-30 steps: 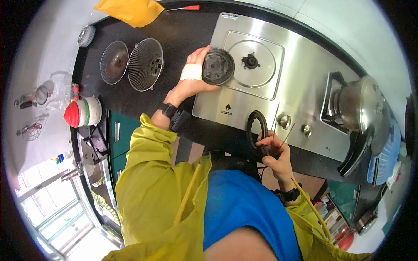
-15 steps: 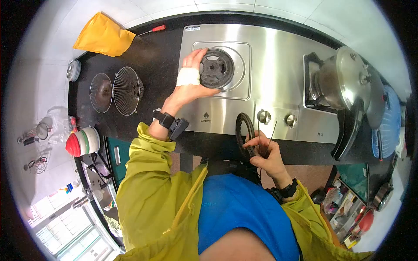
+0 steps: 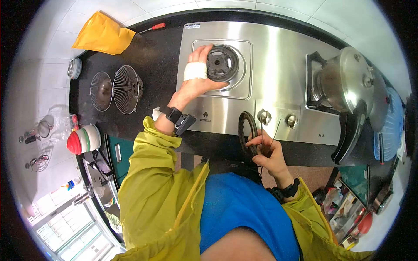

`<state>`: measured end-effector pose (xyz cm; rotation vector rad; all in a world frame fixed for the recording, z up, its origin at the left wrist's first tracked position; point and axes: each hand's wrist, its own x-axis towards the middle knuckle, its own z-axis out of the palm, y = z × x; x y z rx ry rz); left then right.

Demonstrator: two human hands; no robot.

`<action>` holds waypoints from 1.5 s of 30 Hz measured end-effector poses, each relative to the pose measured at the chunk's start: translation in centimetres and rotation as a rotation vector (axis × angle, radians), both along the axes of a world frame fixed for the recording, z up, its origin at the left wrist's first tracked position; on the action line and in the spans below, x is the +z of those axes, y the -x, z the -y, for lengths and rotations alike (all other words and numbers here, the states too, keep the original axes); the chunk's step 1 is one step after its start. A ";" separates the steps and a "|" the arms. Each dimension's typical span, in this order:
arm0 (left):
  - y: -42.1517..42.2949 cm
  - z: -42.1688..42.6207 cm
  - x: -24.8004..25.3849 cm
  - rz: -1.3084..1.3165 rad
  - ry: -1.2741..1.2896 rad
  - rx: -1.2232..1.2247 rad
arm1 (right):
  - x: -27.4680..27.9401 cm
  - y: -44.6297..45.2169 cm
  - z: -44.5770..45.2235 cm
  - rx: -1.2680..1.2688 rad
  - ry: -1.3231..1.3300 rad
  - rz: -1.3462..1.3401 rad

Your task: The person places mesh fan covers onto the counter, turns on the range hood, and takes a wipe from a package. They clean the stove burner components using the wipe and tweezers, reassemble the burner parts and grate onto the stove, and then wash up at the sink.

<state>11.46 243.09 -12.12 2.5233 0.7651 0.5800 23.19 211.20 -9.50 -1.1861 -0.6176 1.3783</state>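
Note:
My left hand [image 3: 198, 78], with a white wrap across it, is closed around the side of a round black burner head [image 3: 222, 64]. The burner head sits over the left recess of the steel gas stove [image 3: 270, 56], slightly left of the recess's middle. Close to the stove's front edge, my right hand [image 3: 272, 157] pinches a dark burner ring [image 3: 241, 128], held on edge. Thin dark metal prongs [image 3: 262, 139] also stick up from the fingers of this hand; what they belong to is partly hidden.
A pressure cooker [image 3: 348, 80] stands on the right burner, its black handle [image 3: 350, 132] reaching forward. Two control knobs [image 3: 264, 116] are near my right hand. Left on the black counter [image 3: 161, 65] are two wire baskets [image 3: 127, 89], a yellow bag [image 3: 104, 34] and a red-handled screwdriver [image 3: 158, 26].
My left hand and the burner head have shifted slightly right in view. My right hand still holds the ring and prongs, almost unmoved.

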 end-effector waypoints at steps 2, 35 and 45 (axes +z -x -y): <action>-0.2 0.0 -0.6 -0.006 -0.034 -0.020 | 0.0 -0.1 0.0 0.017 0.019 -0.013; 1.0 -1.1 -2.1 -0.058 0.108 -0.054 | 1.3 0.3 -1.2 -0.003 0.088 -0.043; 3.6 10.7 9.9 0.202 0.369 -0.241 | 2.3 0.8 -4.8 -0.140 0.086 -0.676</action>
